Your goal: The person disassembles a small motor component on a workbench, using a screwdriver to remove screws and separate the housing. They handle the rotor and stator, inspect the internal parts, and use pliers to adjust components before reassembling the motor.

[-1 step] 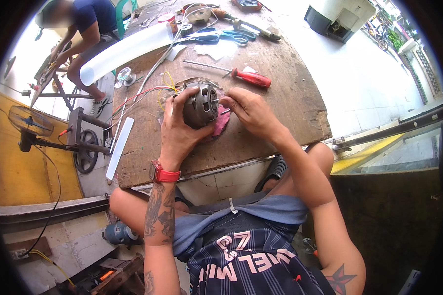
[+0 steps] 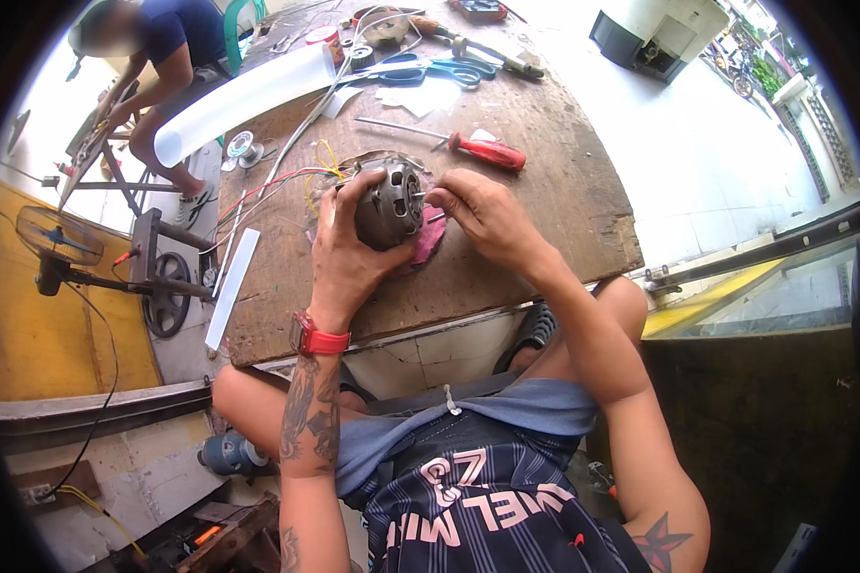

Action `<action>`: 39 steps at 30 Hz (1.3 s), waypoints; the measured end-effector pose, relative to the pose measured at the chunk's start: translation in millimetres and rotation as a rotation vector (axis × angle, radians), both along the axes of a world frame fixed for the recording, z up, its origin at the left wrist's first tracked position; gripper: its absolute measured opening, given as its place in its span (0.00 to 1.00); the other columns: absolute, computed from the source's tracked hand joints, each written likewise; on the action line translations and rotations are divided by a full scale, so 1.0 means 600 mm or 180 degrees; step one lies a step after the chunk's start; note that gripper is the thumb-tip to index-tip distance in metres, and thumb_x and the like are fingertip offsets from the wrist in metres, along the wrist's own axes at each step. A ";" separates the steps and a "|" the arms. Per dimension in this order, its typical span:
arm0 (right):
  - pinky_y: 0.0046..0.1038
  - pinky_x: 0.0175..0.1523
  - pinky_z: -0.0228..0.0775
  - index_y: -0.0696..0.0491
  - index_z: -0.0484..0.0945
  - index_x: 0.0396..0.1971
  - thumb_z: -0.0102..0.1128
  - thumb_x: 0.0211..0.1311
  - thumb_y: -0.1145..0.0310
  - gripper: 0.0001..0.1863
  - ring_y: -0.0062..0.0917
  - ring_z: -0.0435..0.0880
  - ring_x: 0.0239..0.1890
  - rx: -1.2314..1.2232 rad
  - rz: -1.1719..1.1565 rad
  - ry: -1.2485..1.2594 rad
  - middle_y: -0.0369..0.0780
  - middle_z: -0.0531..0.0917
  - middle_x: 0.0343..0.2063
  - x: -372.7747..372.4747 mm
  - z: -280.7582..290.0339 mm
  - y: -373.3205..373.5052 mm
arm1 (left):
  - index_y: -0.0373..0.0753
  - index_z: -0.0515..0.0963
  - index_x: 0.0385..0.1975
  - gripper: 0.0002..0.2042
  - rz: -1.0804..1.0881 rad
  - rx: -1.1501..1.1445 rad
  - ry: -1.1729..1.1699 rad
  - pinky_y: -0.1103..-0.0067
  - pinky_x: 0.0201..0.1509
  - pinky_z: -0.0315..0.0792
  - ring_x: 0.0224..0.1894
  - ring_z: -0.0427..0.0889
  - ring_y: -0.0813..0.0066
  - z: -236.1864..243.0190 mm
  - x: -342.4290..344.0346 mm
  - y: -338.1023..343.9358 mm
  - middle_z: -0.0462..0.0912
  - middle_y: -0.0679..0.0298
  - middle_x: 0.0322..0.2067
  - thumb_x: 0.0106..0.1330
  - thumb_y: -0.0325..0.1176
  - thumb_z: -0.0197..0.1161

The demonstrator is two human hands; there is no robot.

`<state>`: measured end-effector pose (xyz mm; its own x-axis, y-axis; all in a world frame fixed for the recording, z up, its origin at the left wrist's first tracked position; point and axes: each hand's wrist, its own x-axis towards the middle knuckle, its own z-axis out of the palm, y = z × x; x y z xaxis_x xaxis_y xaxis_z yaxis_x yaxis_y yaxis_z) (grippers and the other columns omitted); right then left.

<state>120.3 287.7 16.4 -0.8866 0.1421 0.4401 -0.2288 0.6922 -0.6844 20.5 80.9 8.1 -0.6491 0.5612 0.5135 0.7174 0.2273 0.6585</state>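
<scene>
My left hand (image 2: 349,239) grips a dark metal electric motor (image 2: 387,210) on its left side, thumb underneath and fingers over the top. My right hand (image 2: 478,215) pinches at the shaft on the motor's right face, fingers curled. A pink cloth (image 2: 430,244) lies under the motor. Yellow, red and white wires (image 2: 296,172) run from the motor toward the left. Just beyond, a screwdriver with a red handle (image 2: 487,151) lies on the wooden table (image 2: 564,191).
Farther back lie blue scissors (image 2: 449,72), a white tube (image 2: 229,105), a solder spool (image 2: 244,148) and pliers-like tools. A white strip (image 2: 231,286) lies at the left edge. At the left stand a fan (image 2: 57,244) and a co-worker (image 2: 177,57) bent over a stand.
</scene>
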 end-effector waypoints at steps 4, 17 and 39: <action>0.41 0.51 0.79 0.58 0.83 0.49 0.65 0.74 0.69 0.10 0.45 0.87 0.44 -0.0124 0.0043 0.0293 0.50 0.87 0.44 0.004 -0.006 0.003 | 0.51 0.73 0.68 0.43 0.0178 -0.0156 -0.0057 0.60 0.61 0.79 0.57 0.83 0.50 0.005 0.008 0.006 0.79 0.54 0.55 0.47 0.33 0.85; 0.39 0.54 0.78 0.57 0.85 0.49 0.66 0.74 0.67 0.11 0.40 0.89 0.47 -0.0140 -0.0066 0.0087 0.47 0.89 0.43 0.013 -0.008 0.022 | 0.58 0.72 0.68 0.44 0.0365 -0.0348 0.0480 0.56 0.59 0.77 0.57 0.80 0.44 0.008 0.020 0.022 0.76 0.51 0.55 0.45 0.37 0.84; 0.39 0.56 0.75 0.56 0.86 0.41 0.78 0.60 0.44 0.28 0.39 0.89 0.43 0.0199 -0.0190 -0.0409 0.44 0.90 0.37 0.026 -0.005 0.029 | 0.57 0.72 0.67 0.43 0.0333 -0.0374 0.0515 0.56 0.57 0.79 0.56 0.82 0.45 0.006 0.019 0.022 0.76 0.52 0.55 0.46 0.39 0.86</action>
